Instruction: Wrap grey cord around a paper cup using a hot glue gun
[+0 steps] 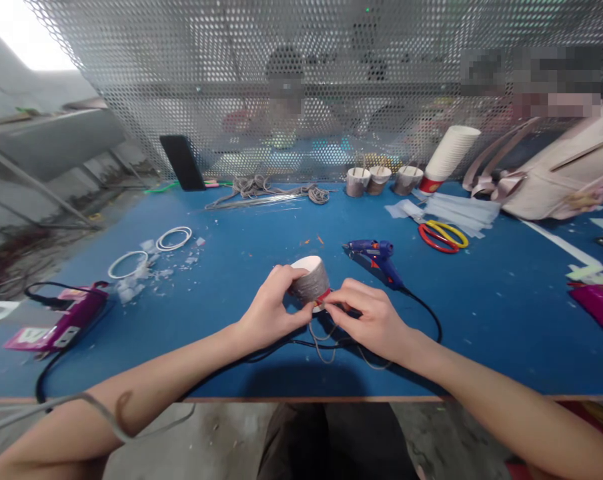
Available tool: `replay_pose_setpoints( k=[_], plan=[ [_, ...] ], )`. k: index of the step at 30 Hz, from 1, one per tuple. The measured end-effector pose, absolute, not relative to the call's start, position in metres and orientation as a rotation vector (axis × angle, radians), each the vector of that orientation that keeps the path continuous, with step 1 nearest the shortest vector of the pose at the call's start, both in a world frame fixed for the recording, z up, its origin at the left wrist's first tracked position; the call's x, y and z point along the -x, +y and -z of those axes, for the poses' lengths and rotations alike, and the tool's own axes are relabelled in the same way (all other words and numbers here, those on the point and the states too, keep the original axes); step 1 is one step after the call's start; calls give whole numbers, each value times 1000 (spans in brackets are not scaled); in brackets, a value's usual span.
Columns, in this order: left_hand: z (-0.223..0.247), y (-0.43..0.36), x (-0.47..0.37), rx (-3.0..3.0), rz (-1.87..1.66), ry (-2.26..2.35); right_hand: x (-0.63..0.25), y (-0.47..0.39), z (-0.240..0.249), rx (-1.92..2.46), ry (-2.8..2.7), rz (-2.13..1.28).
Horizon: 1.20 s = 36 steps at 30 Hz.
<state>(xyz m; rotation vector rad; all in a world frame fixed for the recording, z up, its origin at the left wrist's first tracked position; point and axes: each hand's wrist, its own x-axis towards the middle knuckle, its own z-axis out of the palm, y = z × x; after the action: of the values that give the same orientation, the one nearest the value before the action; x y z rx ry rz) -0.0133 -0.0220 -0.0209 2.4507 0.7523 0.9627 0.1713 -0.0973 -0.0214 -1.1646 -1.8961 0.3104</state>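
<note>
A paper cup (311, 285) wrapped in grey cord is tilted above the blue table, with a red band showing near its lower end. My left hand (276, 303) grips it from the left, thumb low and fingers over the rim side. At the cup's lower right, my right hand (366, 310) pinches the thin grey cord (324, 353), whose loose loops hang below. Just beyond my right hand lies a blue hot glue gun (376, 257), its black cable curving round toward me.
Several short cups (357, 182) and a leaning stack of paper cups (451, 157) stand at the back. Scissors (444, 237) lie by translucent strips (461, 212). A phone (182, 163), cord bundles (251, 187), white rings (174, 238), a purple power strip (66, 320) and a bag (561, 160) surround the work area.
</note>
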Motion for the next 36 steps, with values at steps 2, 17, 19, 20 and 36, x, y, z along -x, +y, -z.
replay_pose_setpoints(
  k=[2,17,19,20,36],
  plan=[
    [22,-22,13,-2456,-976,742,-170,-97,21,1162,-1867,-333],
    [19,-25,12,-2359,-950,822,-172,-95,21,1279,-1734,-454],
    [19,-25,13,-2347,-949,816,-172,-93,22,1311,-1710,-482],
    [18,-25,13,-2341,-953,814,-173,-92,22,1321,-1699,-493],
    [22,-21,14,-2239,-987,919,-178,-98,14,992,-1989,-233]
  ],
)
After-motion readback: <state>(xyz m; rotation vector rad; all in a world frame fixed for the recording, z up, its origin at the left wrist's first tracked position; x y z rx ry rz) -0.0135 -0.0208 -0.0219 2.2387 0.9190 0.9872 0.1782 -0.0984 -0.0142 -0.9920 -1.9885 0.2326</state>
